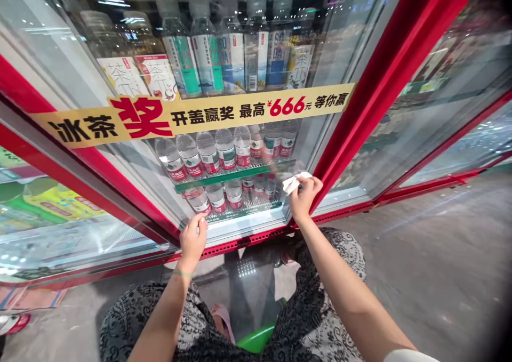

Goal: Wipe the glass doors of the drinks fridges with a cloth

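Observation:
I face a red-framed drinks fridge with a glass door. My right hand is closed on a small white cloth and presses it against the glass near the door's lower right corner. My left hand rests with curled fingers on the bottom edge of the glass door, holding nothing I can see. Behind the glass stand rows of water bottles with red labels and taller bottles on the shelf above. A yellow banner sticker with red and black characters runs across the glass.
A second red-framed glass door stands to the right, another fridge to the left. Grey floor spreads right. My knees in patterned fabric are low; a green stool edge shows beneath me.

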`<state>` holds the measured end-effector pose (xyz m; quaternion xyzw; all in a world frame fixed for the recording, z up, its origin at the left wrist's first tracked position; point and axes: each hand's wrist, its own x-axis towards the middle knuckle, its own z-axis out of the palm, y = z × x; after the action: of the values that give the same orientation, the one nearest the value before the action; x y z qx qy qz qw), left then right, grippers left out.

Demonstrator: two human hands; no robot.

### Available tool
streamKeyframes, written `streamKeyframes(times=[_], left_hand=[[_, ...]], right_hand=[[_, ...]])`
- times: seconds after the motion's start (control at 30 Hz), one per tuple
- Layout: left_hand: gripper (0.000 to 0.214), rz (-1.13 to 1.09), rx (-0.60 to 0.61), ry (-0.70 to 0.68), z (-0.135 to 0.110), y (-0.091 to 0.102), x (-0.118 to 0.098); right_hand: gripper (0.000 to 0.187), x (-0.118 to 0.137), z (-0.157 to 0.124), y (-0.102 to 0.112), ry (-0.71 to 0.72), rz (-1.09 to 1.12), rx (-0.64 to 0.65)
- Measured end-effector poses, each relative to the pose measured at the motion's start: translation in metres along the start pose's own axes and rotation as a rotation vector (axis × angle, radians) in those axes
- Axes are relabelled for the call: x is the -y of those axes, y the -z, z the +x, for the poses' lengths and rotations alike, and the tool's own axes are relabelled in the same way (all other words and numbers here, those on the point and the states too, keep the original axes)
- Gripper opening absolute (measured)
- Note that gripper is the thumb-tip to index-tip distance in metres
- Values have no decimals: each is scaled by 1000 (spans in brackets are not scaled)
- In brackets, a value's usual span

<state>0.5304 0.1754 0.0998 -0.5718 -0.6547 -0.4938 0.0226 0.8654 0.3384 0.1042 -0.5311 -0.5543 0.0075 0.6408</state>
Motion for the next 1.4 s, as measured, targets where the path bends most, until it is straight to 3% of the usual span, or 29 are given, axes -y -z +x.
streamKeyframes(times=[0.17,0.27,0.43,0.57,0.7,0.77,0.87,1.0,1.13,1.27,1.4], left_hand=[[26,39,34,-35,-1,-5,0],[24,32,47,-51,0,-5,-3],[24,-15,22,-58,-1,-3,1],[23,-13,10,-51,-6,0,10],[24,-5,18,-40,-10,6,16],[25,-6,18,-28,-11,10,16],[26,-7,5,12,-10,18,16],[27,-19,-21,75,-10,24,16],[28,-32,-36,77,-12,28,17],[27,-9,-64,56,-13,35,14],[29,8,-152,129,-9,43,8]], right_hand=[[20,-7,-70,-2,-31,-74,195],[24,2,-78,-6,5,-54,286],[24,-18,-55,-9,-101,-57,141],[19,-34,-94,-19,-255,-108,105],[19,-5,-156,-37,-211,-56,291],[21,17,-171,-45,-156,-8,386],[23,35,-171,-50,-93,48,444],[28,26,-168,-49,-75,43,393],[32,24,-188,-48,-30,27,426],[34,60,-191,-64,68,77,498],[34,92,-178,-89,323,102,651]])
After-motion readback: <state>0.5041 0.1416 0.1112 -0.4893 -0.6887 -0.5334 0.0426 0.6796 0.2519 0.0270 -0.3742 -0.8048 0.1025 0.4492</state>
